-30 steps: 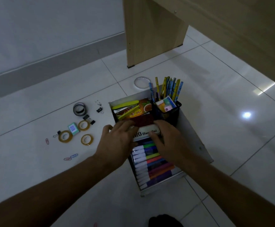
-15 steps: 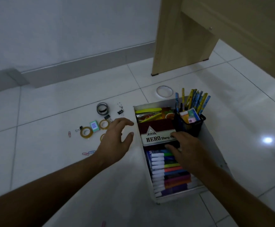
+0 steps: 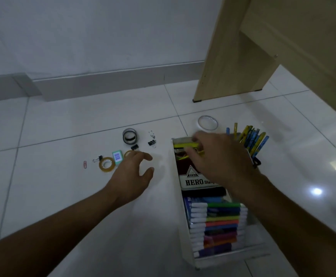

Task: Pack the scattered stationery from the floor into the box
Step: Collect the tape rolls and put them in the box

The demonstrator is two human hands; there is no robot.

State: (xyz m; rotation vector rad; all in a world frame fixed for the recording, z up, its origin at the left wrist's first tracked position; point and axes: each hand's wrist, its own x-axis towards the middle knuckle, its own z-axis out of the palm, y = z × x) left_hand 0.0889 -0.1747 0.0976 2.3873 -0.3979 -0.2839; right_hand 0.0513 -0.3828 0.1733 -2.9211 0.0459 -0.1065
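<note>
Right now I see both forearms stretched forward from the bottom edge of my feed. The left hand (image 3: 132,176) hovers above the white floor tiles, palm down, with fingers loosely spread, thumb apart, and nothing in it. Its fingertips are over a yellowish tape roll (image 3: 128,153), which they partly hide. The right hand (image 3: 221,156) reaches over the far end of the box (image 3: 233,255). Its fingers are bent down among yellow items there, and I cannot tell whether they grip anything.

The box sits on the floor to the right of the left hand and is already well filled. A row of coloured markers (image 3: 217,226) lies at its near end. A stamp pad tin (image 3: 195,179) lies mid-box, and a pencil cup (image 3: 257,140) stands at the far right corner. The tin reads "HERO" in large letters under a triangle logo. A following word starts "Sta" before my right wrist covers it.

Loose on the floor are a dark tape roll (image 3: 130,135), a second yellowish roll (image 3: 107,164) and a teal eraser (image 3: 117,156) with a blue striped label. There are also black binder clips (image 3: 151,142), a red paper clip (image 3: 85,164) and a clear tape ring (image 3: 207,122) beyond the box.
</note>
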